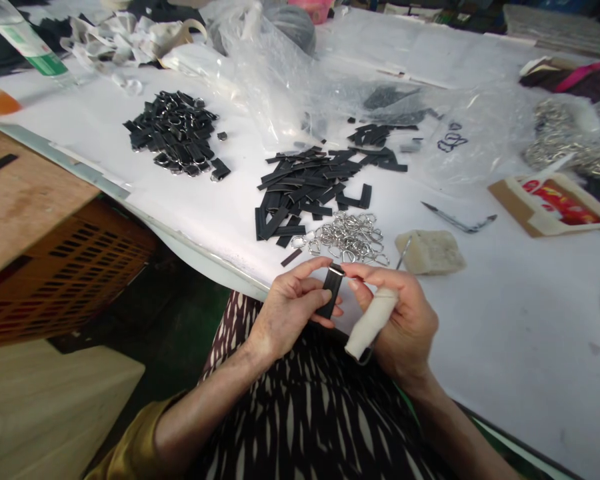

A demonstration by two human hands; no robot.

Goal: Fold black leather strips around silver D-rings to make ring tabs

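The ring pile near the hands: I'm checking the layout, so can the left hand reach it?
Probably yes: the ring pile lies just beyond the left hand with nothing seen between, though that hand holds a black strip.

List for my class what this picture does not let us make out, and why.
All in the head view:
Black strip: partly covered by the left hand.
Right hand: part of its palm is hidden behind the wrapped handle.
Metal rings: too small and overlapping to count.
Green-labelled bottle: one end is cut off near the upper-left corner; its label is too blurred to read.
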